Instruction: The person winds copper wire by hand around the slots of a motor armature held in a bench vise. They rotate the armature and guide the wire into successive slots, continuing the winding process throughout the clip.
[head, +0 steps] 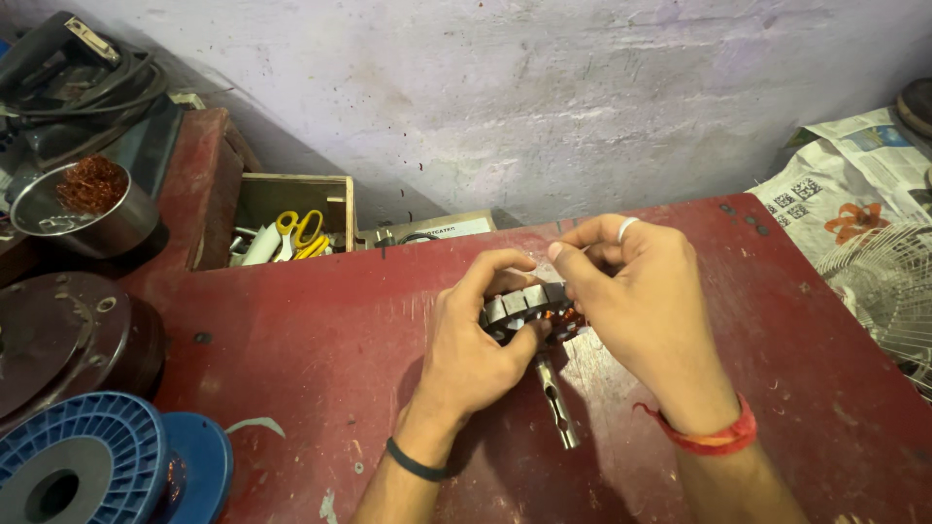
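Nearest us, our two wrists come up from the bottom edge, the left with a dark band, the right with a red thread. Our left hand (476, 340) is closed around the armature (529, 311), thumb and fingers wrapped about its grey laminated core, so the piece sits just above the red table (320, 330), at the middle of it. Its steel shaft (556, 403) points down toward us, the tip close to the tabletop or resting on it; we cannot tell which. Our right hand (636, 301) curls over the far end, fingertips pinched at the copper winding (565, 320), though what they pinch is hidden behind the knuckles.

To do this well, we judge the left hand should stay firm on the core and not on the copper, letting the shaft steady against the table. The right should work with fingertips only, gently, since fine wire nicks and kinks easily.

Off to the left lie a blue spool (87, 466), a metal cup of copper scrap (83, 204) and a wooden box (291, 218) with yellow scissors (303, 231). Newspaper (845, 184) lies at the right.
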